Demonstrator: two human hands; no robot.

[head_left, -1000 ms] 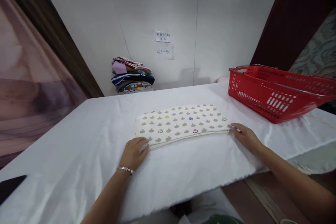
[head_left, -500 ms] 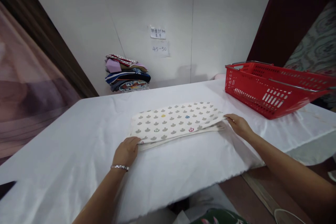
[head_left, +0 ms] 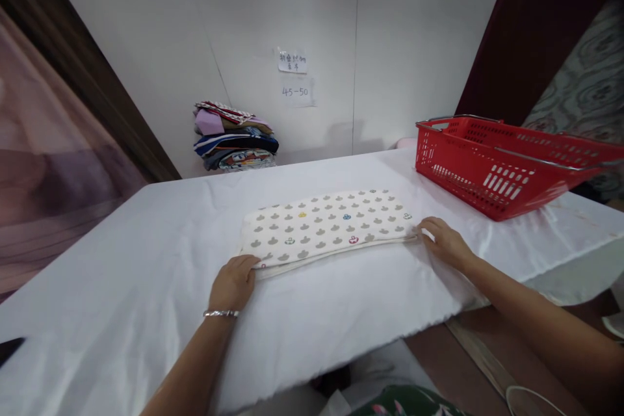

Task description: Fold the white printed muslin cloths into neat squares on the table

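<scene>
A folded white cloth [head_left: 324, 227], printed with grey pacifier-like shapes and a few coloured ones, lies flat across the white-covered table [head_left: 336, 312]. Its layers show along the near edge, where a lower layer juts out a little at the left. My left hand [head_left: 233, 283], with a silver bracelet at the wrist, is closed on the near left corner; the thumb is hidden. At the near right corner, my right hand [head_left: 444, 244] pinches the edge of the cloth between thumb and fingers.
A red plastic basket [head_left: 468, 162] with metal handles stands at the right of the table. Several folded fabrics [head_left: 236, 136] are stacked at the back against the wall. Two handwritten paper notes [head_left: 295, 91] hang above. A pinkish curtain [head_left: 53, 162] hangs at the left.
My right hand has lowered the near right edge of the cloth, so the upper layer now lies down over the lower one. The left hand has stayed at its corner.
</scene>
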